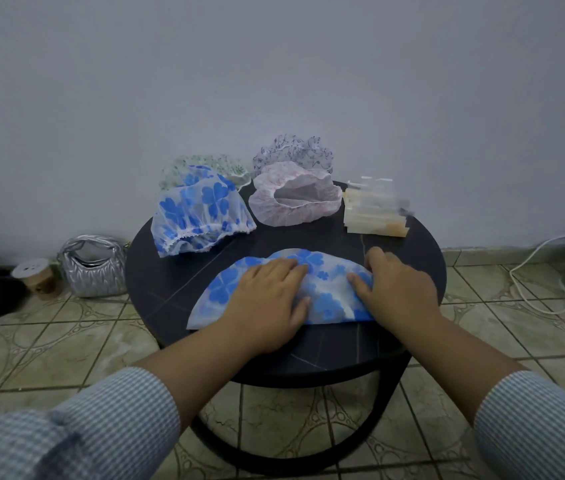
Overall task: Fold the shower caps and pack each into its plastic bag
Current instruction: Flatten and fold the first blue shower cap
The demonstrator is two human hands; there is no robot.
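A blue-flowered shower cap (326,282) lies flattened into a half-circle near the front of the round black table (177,282). My left hand (267,299) lies flat on its middle, fingers straight. My right hand (399,285) covers its right end, thumb on the fabric and fingers bent over the edge. Behind it sit a second blue-flowered cap (198,213), a pink cap (295,195), a green-patterned cap (205,168) and a purple-patterned cap (291,150), all puffed up. A stack of clear plastic bags (374,213) rests at the back right.
The table stands close to a grey wall on a tiled floor. At the left on the floor are a silver quilted bag (94,268) and a paper cup with a lid (36,277). A white cable (551,275) runs across the floor at the right.
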